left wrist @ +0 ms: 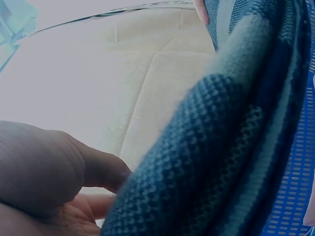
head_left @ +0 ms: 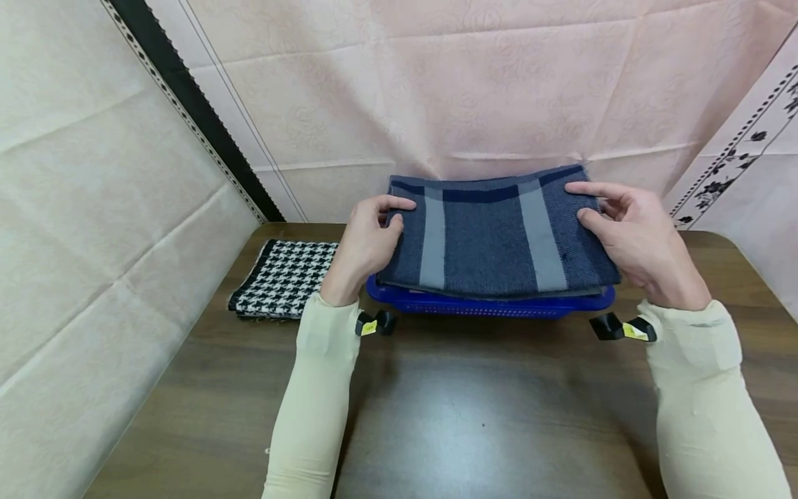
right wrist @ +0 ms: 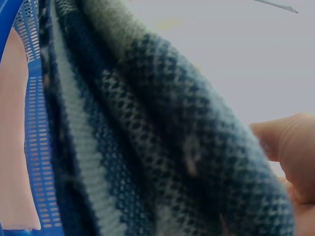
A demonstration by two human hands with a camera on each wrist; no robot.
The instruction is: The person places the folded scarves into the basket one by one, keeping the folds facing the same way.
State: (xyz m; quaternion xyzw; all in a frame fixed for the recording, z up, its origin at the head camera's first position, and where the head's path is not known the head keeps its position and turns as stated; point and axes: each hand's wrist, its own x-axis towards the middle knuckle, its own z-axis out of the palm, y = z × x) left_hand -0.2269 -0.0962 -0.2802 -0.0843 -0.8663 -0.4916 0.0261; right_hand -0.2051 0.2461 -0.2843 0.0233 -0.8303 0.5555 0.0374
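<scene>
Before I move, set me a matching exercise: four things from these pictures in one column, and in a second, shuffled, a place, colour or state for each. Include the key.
Things:
1. Basket
2. Table
3. Striped cloth
4. Houndstooth cloth

Descriptions:
A. held over the basket
B. brown, wood-grained
C. lying to the left in the head view, black and white
D. bright blue, with small holes

Right pairs: 1-D, 2-B, 3-A, 4-C.
</scene>
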